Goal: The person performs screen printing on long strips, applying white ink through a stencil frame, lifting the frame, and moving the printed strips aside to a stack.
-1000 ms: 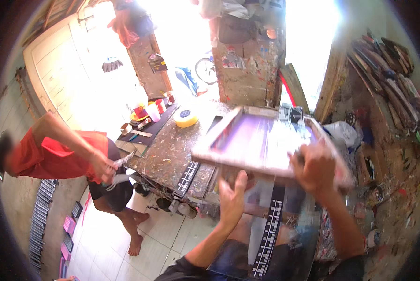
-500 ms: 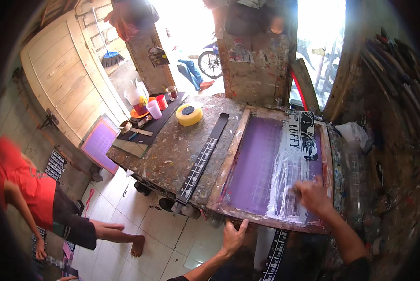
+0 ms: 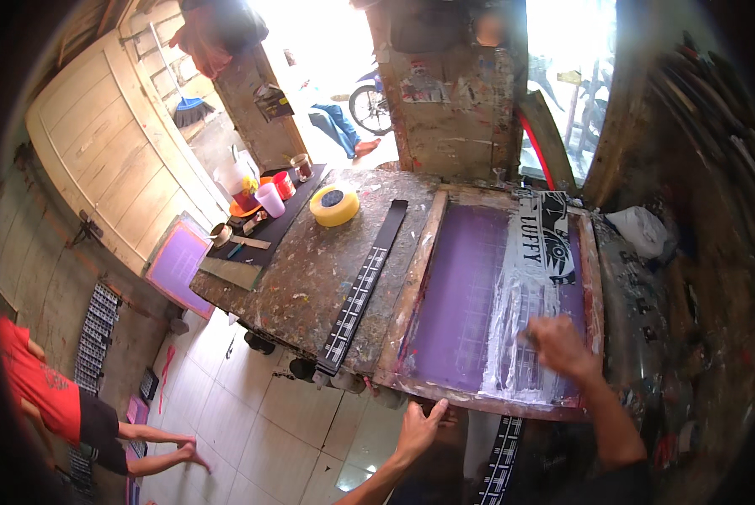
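Under your curled right hand (image 3: 562, 347), its grip unclear, and just beyond your left hand (image 3: 419, 431), thumb and fingers parted, the wood-framed screen (image 3: 461, 278) should handle stiffly, its mesh (image 3: 453, 337) delicate and paste-slick, so hold the wooden rails (image 3: 413, 286).

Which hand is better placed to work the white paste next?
Probably the right hand: it is over the white paste, while the left hand is at the near edge of the wooden frame, outside the purple mesh.
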Demonstrator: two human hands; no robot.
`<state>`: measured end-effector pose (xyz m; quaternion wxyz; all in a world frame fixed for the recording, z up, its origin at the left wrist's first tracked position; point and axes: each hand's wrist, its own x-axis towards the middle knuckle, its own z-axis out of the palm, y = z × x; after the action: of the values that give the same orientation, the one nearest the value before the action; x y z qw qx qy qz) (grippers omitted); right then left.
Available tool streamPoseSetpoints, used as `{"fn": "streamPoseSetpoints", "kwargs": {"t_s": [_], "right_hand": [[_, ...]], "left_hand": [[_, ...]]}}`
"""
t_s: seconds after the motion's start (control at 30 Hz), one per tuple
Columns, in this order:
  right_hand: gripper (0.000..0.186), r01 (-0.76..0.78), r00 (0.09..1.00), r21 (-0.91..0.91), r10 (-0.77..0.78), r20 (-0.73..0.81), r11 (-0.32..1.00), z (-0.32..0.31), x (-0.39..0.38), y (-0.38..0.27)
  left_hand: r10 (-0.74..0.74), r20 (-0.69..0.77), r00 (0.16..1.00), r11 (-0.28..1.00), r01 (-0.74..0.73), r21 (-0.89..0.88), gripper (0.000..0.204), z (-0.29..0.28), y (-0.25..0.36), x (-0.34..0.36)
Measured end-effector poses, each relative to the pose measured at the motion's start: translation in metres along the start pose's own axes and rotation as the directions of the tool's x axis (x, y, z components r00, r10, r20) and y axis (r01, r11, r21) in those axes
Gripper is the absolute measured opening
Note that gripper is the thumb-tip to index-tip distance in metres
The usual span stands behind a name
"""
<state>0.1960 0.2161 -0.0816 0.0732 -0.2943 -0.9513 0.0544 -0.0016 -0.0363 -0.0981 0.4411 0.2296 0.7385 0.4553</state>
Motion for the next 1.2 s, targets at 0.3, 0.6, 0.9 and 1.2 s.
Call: {"fn": "streamPoseSetpoints", "kwargs": {"t_s": [0.3, 0.6, 0.9, 1.2], "right_hand": [[0.032, -0.063, 0.985, -0.154, 0.036, -0.167, 0.986, -0.026, -0.078, -0.085], [0.034, -0.275, 0.66, -0.085, 0.124, -0.741, 0.958, -0.147, -0.028, -0.087], [0.049, -0.347, 0.764, -0.073, 0.237, -0.601, 0.935, -0.282, 0.051, -0.056], [0.037, -0.299, 0.844, -0.74, -0.196, -0.5, 0.602, -0.323, 0.087, 0.034]], "left_hand": [[0.187, 0.064, 0.98, 0.912, -0.149, -0.383, 0.03, 0.01, -0.059, 0.046], [0.536, -0.004, 0.844, 0.793, -0.505, -0.34, 0.037, -0.005, 0.129, -0.026], [0.503, 0.778, 0.377, 0.172, -0.926, 0.337, 0.039, 0.075, 0.019, 0.05], [0.535, 0.397, 0.746, 0.762, -0.629, 0.154, 0.029, -0.014, 0.022, 0.089]]}}
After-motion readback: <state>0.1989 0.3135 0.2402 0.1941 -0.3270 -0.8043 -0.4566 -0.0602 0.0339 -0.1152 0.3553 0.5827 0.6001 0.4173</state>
